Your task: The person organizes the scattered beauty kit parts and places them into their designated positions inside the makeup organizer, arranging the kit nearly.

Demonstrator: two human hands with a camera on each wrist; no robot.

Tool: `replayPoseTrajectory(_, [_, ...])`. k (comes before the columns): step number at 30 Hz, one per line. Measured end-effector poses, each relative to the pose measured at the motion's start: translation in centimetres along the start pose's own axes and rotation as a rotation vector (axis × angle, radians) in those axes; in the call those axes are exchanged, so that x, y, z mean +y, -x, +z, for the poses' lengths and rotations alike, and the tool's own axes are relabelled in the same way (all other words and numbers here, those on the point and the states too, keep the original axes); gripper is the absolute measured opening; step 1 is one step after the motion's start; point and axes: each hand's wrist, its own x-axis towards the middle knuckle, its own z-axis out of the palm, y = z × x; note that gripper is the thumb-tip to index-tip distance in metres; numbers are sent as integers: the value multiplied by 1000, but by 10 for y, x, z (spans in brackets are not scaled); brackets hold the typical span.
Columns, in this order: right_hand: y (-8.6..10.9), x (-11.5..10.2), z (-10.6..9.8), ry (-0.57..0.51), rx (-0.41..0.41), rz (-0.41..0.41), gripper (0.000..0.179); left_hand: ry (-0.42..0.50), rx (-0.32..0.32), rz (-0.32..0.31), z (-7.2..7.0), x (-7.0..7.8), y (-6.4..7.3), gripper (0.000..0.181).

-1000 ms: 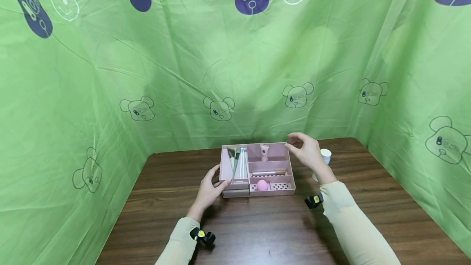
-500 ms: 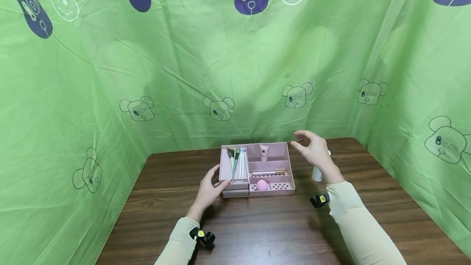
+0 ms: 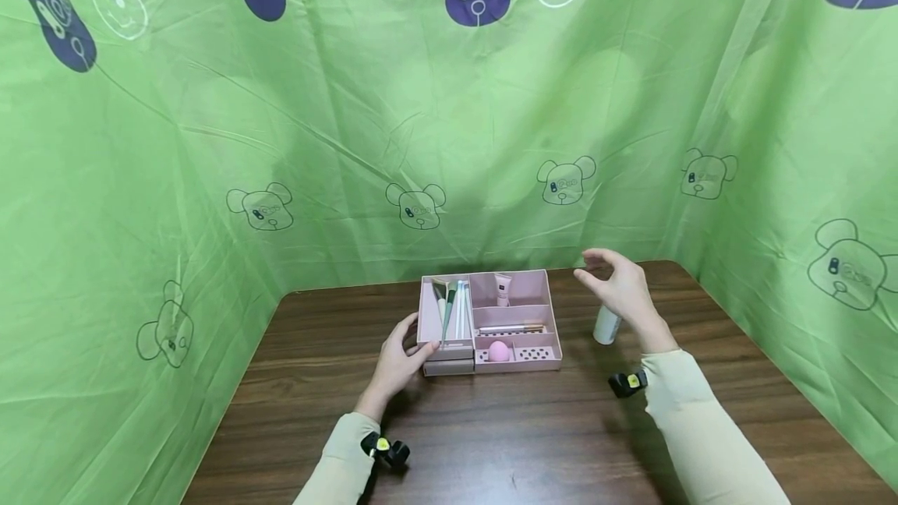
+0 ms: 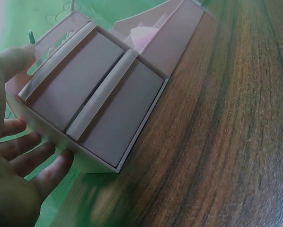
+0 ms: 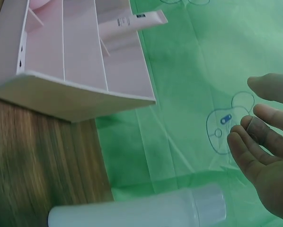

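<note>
A pink desktop organizer (image 3: 556, 318) stands on the wooden table, with two drawers (image 4: 118, 104) at its left front. My left hand (image 3: 395, 365) holds its left side, thumb on the top edge and fingers against the side wall. Inside the organizer are makeup brushes (image 3: 450, 310), a pink tube (image 3: 502, 290), slim sticks (image 3: 510, 329) and a pink ball-shaped sponge (image 3: 499, 351). My right hand (image 3: 623, 288) hovers to the right with fingers loosely bent, holding nothing. Below it stands a white bottle (image 3: 606, 326), its top hidden by the hand; the capped bottle (image 5: 132, 210) shows fully lengthwise in the right wrist view.
Brown wooden table (image 3: 505, 435) extends in front of and beside the organizer. A green printed curtain (image 3: 456, 115) hangs around the back and both sides. Black wrist cameras (image 3: 627, 384) are worn over the sleeves.
My right hand has moved away from the organizer's back right corner, rightward over the white bottle. The left hand and the organizer have stayed in place.
</note>
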Motion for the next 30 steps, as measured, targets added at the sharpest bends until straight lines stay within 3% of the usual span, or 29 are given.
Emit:
replayPoseTrajectory(16, [13,33,-13,12,-8,59,47,-7,-25,2,-1,0,-1,69])
replayPoseTrajectory(30, [16,42,-17,44,17,66,42,-14,-27,-4,0,1,0,68])
